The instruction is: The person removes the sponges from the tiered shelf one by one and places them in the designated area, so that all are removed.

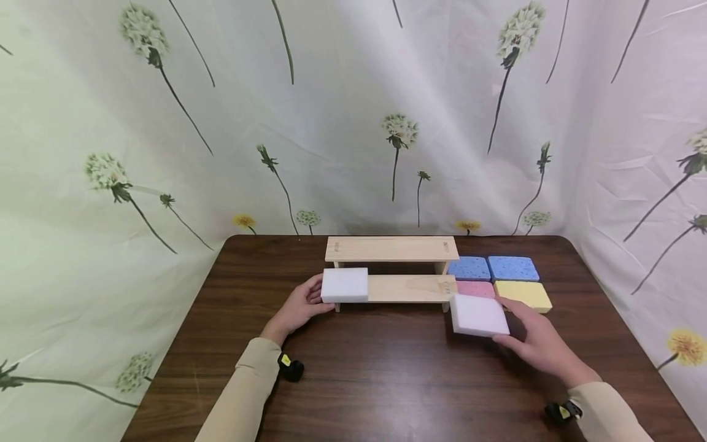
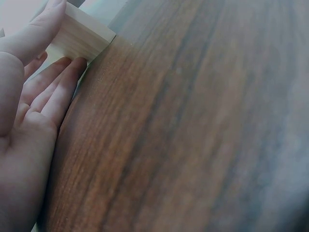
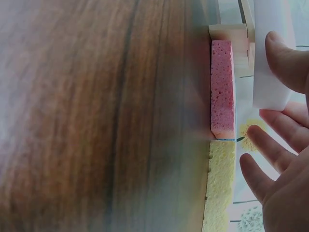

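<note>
Biggest first: a flower-printed cloth (image 1: 342,123) hangs right behind the far edge of the dark wooden surface (image 1: 364,374), whose broad stretch of grain runs out front between the forearms. Up near that far edge stands the two-tier wooden stand (image 1: 392,247), its lower board (image 1: 405,288) showing pale wood from the middle to the right end.

Now the hands, well apart! The left hand (image 1: 298,310) grips the left white block (image 1: 345,284) over that board's left end; resting or just above, I can't tell. Over on the right, the right hand (image 1: 533,334) pinches the right white block (image 1: 479,314) by its right side, up above the surface, near the stand's right end.

And crowding that end, two blue sponges (image 1: 513,268) sit behind a yellow sponge (image 1: 521,295) and a pink sponge (image 3: 222,89), the pink partly hidden by the right block.
</note>
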Tool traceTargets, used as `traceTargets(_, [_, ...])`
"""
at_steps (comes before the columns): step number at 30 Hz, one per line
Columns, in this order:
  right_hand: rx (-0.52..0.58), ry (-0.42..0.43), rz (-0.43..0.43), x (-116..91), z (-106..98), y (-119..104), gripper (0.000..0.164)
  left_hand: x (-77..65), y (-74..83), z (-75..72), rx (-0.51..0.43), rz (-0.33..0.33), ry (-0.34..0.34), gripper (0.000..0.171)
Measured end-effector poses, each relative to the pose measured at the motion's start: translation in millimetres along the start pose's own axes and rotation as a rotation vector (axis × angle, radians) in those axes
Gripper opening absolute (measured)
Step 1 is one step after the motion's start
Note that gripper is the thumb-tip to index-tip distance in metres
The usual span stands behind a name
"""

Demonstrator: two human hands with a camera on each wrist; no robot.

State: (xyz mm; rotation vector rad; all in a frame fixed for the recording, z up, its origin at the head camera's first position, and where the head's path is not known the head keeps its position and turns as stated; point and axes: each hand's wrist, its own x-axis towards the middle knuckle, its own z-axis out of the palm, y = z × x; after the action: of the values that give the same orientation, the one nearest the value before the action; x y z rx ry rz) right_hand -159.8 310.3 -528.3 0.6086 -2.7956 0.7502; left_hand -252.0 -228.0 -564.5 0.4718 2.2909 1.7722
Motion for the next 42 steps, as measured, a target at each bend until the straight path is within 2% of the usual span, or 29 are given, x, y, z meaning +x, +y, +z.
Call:
traceTargets(17, [0.013, -0.05, 0.042, -12, -2, 0, 0.075, 1.1, -2.0, -0.4, 0.019, -0.008, 0.007, 0.081])
traceTargets(34, [0.014, -0.131, 0.073, -12, 8, 10, 0.075, 0.8, 0.1, 0.1, -0.008, 0.007, -0.001, 0.08])
traceTargets(42, [0.008, -0.126, 0.07, -10, 9, 9, 0.076, -0.2, 1.2, 0.0, -0.002, 0.005, 0.001, 0.081])
